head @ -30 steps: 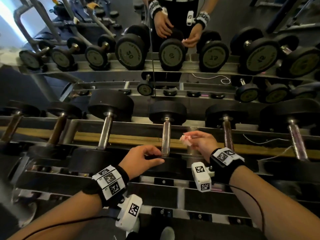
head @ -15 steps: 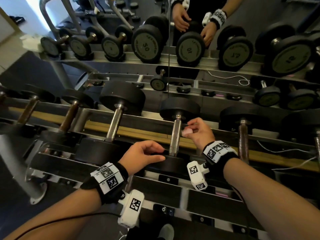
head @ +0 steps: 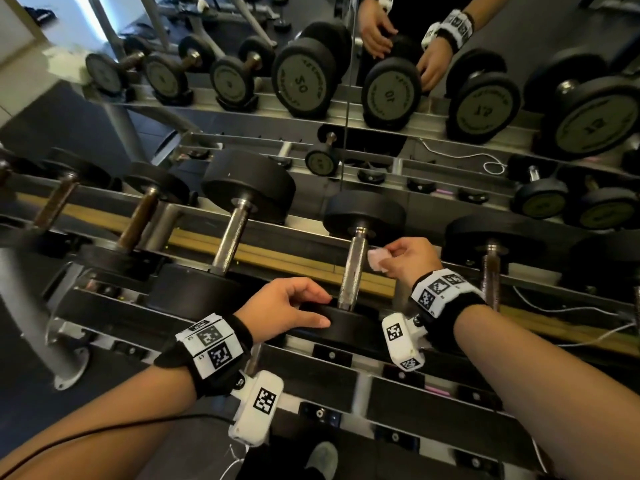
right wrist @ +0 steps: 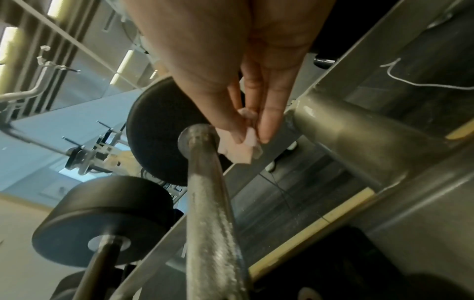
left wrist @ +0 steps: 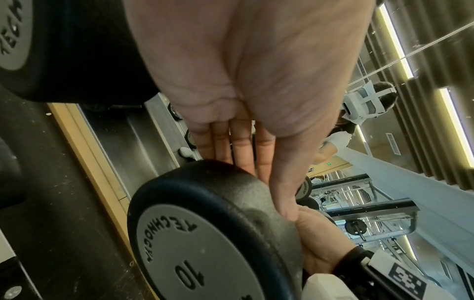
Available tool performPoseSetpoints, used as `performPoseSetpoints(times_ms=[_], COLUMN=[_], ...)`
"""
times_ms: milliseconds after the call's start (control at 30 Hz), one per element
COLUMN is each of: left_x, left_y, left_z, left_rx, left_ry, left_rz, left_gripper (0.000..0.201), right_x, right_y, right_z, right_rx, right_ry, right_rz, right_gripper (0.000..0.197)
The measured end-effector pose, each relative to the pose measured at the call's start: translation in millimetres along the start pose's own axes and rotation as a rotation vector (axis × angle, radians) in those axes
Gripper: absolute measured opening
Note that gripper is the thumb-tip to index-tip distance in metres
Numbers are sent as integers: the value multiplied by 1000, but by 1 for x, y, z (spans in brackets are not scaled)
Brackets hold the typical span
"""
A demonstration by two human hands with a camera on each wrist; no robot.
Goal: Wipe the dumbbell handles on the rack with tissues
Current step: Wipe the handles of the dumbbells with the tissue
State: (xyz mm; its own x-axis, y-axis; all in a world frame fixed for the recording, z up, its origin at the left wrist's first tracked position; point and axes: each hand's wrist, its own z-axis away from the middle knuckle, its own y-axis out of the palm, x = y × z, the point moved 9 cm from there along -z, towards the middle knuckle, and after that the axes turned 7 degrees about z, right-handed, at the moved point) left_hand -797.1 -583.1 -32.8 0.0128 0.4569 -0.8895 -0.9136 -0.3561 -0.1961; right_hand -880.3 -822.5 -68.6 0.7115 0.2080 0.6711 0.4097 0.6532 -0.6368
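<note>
A 10-marked dumbbell lies on the rack, its steel handle [head: 353, 268] [right wrist: 210, 203] pointing away from me. My left hand [head: 325, 310] grips its near black head [head: 346, 329] [left wrist: 205, 233], fingers [left wrist: 241, 150] over the rim and thumb along the front. My right hand [head: 384, 259] pinches a small pinkish tissue [head: 375, 259] [right wrist: 238, 146] against the right side of the handle, just below the far head [head: 363, 216]. In the right wrist view the fingers [right wrist: 266, 121] hold the tissue beside the handle's collar.
More dumbbells lie on the same rack, one to the left [head: 230, 237] and one to the right [head: 491, 268]. Behind the rack a mirror [head: 346, 98] reflects the dumbbells and my hands. A white cord [head: 485, 161] lies on the mirrored shelf. A yellowish rail [head: 277, 258] runs under the handles.
My right hand has carried the tissue leftward from beside the handle onto it, near the far head. The left hand has kept its grip on the near head.
</note>
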Motion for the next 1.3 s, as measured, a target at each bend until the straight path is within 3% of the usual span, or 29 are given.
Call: performPoseSetpoints(times_ms=[167, 300, 433, 700, 767, 867, 933, 1067, 1200, 1300], left_x=[-1, -4, -6, -8, -10, -13, -13, -13, -11, -10], left_y=[-2, -1, -1, 0, 1, 1, 2, 2, 0, 0], left_z=[-1, -2, -4, -9, -10, -9, -8, -7, -6, -5], left_rx=[15, 23, 21, 25, 29, 30, 25, 13, 7, 5], left_ry=[7, 6, -15, -74, -77, -70, -70, -61, -60, -59], left_rz=[16, 11, -6, -16, -8, -23, -27, -37, -32, -42], left_gripper=[38, 32, 31, 29, 28, 27, 27, 26, 25, 24], right_x=[0, 10, 16, 19, 16, 6, -4, -26, -17, -12], right_y=[4, 15, 13, 25, 34, 45, 37, 11, 24, 41], right_z=[0, 7, 7, 34, 44, 53, 46, 18, 3, -3], right_rx=[33, 82, 108, 191, 267, 420, 429, 236, 230, 287], right_ry=[80, 2, -39, -196, -216, -145, -31, 233, 159, 116], right_rz=[-160, -288, -294, 35, 113, 204, 100, -355, -432, -484], right_gripper=[25, 35, 23, 16, 11, 18, 19, 19, 19, 31])
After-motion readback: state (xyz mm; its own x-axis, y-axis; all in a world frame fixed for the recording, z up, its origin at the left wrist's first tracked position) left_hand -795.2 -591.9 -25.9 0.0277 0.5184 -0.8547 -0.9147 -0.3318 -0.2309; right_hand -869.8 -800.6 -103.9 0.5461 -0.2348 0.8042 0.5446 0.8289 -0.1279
